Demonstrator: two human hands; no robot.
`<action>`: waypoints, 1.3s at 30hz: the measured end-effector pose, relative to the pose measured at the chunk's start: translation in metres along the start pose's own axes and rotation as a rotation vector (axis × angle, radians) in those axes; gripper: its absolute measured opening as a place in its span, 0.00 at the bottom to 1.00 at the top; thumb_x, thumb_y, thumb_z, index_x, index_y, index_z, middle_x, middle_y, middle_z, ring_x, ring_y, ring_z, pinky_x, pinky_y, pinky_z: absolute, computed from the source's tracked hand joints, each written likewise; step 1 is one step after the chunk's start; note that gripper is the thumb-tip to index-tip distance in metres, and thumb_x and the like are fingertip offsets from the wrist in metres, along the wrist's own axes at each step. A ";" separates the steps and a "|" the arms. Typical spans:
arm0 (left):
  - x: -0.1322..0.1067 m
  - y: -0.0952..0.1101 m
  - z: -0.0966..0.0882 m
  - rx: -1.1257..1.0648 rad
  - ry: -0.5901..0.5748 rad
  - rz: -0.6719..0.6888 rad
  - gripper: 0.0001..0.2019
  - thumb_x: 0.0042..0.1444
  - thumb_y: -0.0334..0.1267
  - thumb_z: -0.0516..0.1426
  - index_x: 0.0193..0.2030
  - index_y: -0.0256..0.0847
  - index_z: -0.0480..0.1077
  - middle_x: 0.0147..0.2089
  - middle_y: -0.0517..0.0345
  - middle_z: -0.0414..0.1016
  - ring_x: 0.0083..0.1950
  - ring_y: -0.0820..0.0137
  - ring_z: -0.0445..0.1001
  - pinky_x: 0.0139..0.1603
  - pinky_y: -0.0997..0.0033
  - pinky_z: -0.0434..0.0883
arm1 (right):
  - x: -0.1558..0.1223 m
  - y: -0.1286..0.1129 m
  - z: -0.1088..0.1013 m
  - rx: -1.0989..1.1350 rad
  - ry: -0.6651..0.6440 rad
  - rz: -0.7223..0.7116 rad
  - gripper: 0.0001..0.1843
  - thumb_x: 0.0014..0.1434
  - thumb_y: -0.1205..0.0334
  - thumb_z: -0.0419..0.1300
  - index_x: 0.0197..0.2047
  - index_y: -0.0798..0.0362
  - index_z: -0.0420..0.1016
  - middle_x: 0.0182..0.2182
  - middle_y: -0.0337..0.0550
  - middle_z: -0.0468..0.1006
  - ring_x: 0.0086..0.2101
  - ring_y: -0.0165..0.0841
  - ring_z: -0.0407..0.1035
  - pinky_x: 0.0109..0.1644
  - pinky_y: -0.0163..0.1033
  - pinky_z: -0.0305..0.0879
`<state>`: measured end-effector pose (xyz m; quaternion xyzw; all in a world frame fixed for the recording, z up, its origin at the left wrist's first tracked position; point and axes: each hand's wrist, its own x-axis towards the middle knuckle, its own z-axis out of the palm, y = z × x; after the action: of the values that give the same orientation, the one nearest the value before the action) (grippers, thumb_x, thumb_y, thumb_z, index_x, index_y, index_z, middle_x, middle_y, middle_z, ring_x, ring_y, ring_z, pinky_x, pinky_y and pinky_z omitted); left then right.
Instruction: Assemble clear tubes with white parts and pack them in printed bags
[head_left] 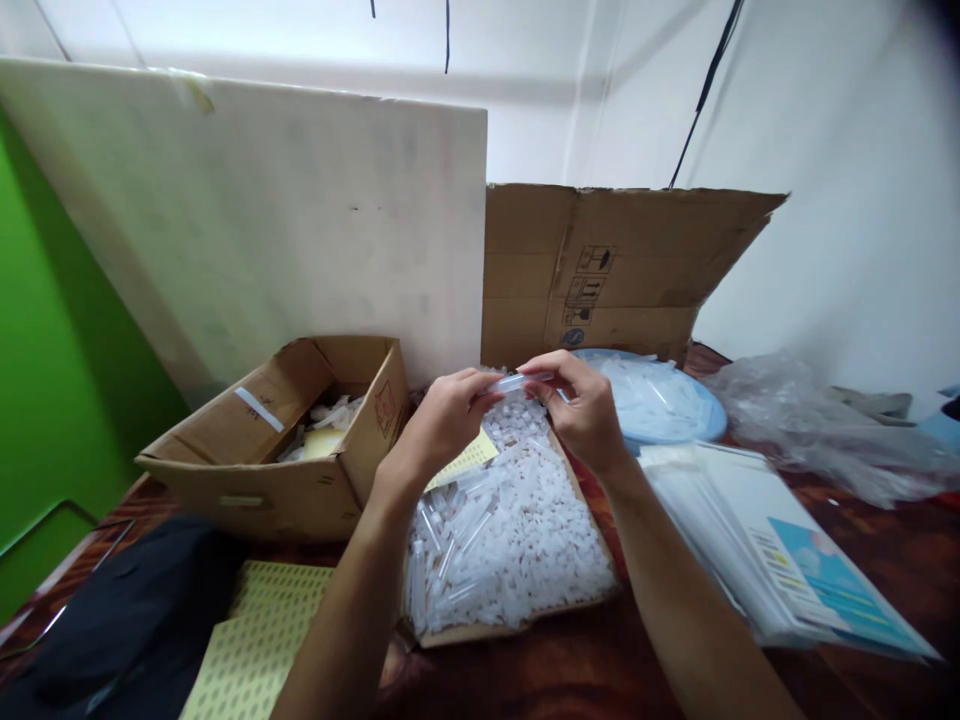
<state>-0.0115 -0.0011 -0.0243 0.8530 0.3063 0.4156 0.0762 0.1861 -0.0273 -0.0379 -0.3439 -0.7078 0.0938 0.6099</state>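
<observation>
Between both hands a clear plastic tube (513,383) is held level above a shallow cardboard tray (472,634). My left hand (453,412) pinches its left end with thumb and fingers. On the other end my right hand (577,405) is closed in a pinch too. Below them, many small white plastic caps (536,535) fill most of the tray, and several clear tubes (457,540) lie at its left side. A yellow sticker sheet (469,459) rests across the tray's far left part, partly hidden by my left hand.
An open cardboard box (300,490) stands left, above more yellow sticker sheets (262,620) and a black cloth (142,610). At right are a blue basin (709,415) of clear plastic pieces, clear plastic bags (825,420) and a stack of plastic-sleeved sheets (742,540). Cardboard (637,270) leans behind.
</observation>
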 end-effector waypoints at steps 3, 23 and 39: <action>-0.001 0.000 0.006 0.218 0.019 0.016 0.08 0.68 0.34 0.58 0.48 0.39 0.79 0.42 0.49 0.84 0.39 0.65 0.80 0.41 0.66 0.74 | -0.002 0.004 0.002 -0.082 0.019 0.033 0.05 0.68 0.59 0.63 0.42 0.50 0.79 0.34 0.42 0.81 0.30 0.35 0.76 0.37 0.42 0.74; -0.014 -0.015 0.047 0.645 -0.501 -0.375 0.11 0.67 0.31 0.54 0.44 0.36 0.79 0.44 0.39 0.82 0.45 0.54 0.82 0.43 0.63 0.73 | -0.014 0.094 -0.049 -0.979 -0.087 0.848 0.33 0.74 0.46 0.40 0.51 0.58 0.81 0.54 0.68 0.77 0.61 0.62 0.65 0.63 0.69 0.56; -0.021 0.005 0.054 0.491 -0.793 -0.283 0.11 0.60 0.29 0.58 0.47 0.34 0.79 0.49 0.38 0.80 0.49 0.55 0.80 0.48 0.62 0.74 | -0.039 0.125 -0.055 -1.068 -0.119 0.903 0.26 0.69 0.53 0.49 0.51 0.63 0.81 0.56 0.73 0.74 0.58 0.65 0.65 0.60 0.74 0.56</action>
<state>0.0223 -0.0106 -0.0711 0.8884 0.4556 -0.0403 0.0396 0.2839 0.0264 -0.1253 -0.8511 -0.4772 -0.0041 0.2189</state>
